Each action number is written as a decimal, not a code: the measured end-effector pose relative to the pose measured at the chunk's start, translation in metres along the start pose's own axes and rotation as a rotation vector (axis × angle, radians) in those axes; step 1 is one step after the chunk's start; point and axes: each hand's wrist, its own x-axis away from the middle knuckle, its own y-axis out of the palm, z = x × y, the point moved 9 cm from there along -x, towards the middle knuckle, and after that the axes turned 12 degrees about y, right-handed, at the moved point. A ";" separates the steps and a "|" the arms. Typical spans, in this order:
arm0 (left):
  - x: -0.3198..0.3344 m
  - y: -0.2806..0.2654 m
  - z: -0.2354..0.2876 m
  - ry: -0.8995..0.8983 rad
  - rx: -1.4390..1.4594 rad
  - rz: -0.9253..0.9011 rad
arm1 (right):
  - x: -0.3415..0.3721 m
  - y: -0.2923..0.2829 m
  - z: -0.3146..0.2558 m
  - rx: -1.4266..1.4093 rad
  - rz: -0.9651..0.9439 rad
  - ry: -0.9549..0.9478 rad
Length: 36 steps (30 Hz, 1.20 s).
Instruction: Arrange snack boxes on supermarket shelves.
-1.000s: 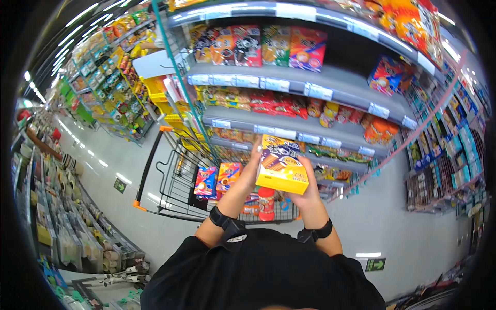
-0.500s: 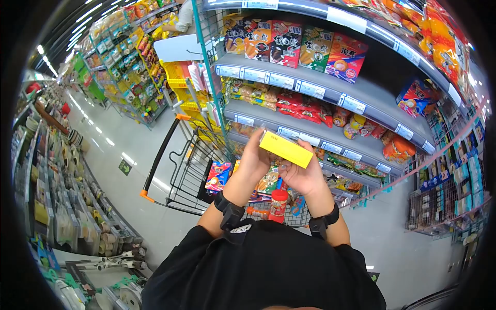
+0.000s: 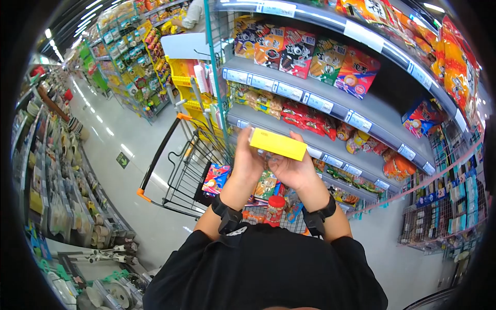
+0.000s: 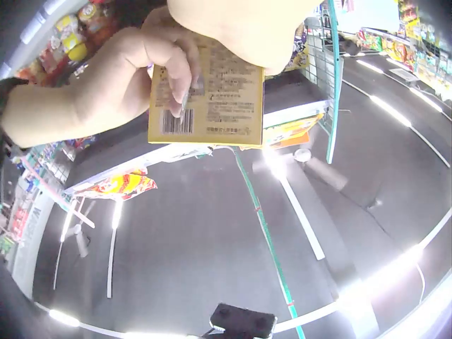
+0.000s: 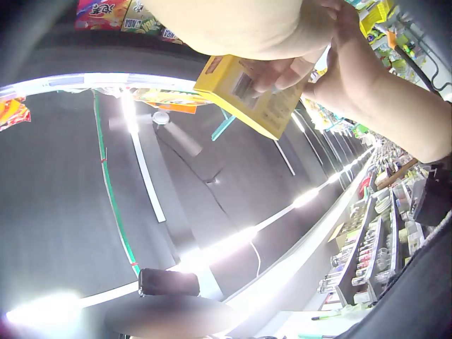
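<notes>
A yellow snack box (image 3: pixel 278 143) is held in front of the chest by both hands, its plain narrow side facing up in the head view. My left hand (image 3: pixel 247 160) grips its left end, and my right hand (image 3: pixel 297 168) grips the right part with fingers beneath. Small print and a barcode cover the box's back (image 4: pixel 229 106) in the left wrist view, where the right hand's fingers (image 4: pixel 176 70) lie over part of it. From the right wrist, the left hand's fingers (image 5: pixel 279 76) show against the printed face.
Below the hands stands a wire shopping cart (image 3: pixel 178 178) holding a blue-and-red box (image 3: pixel 216 178), a green box (image 3: pixel 266 185) and a red-lidded jar (image 3: pixel 275 209). Ahead is a store shelf (image 3: pixel 310 88) with several similar boxes and bagged snacks. An aisle floor (image 3: pixel 126 139) runs along the left.
The box has tipped from its printed face showing to its plain yellow side facing up, then shifted slightly left. Both hands keep hold of it. The head view has turned a little.
</notes>
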 end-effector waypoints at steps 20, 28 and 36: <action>-0.012 0.028 -0.013 -0.019 0.022 -0.181 | 0.002 0.002 -0.024 -0.030 0.089 -0.083; -0.011 0.029 -0.017 -0.059 0.045 -0.197 | -0.002 -0.011 -0.024 0.019 0.034 -0.045; -0.013 0.031 -0.020 -0.083 -0.058 -0.247 | 0.002 -0.013 -0.027 0.001 0.148 -0.070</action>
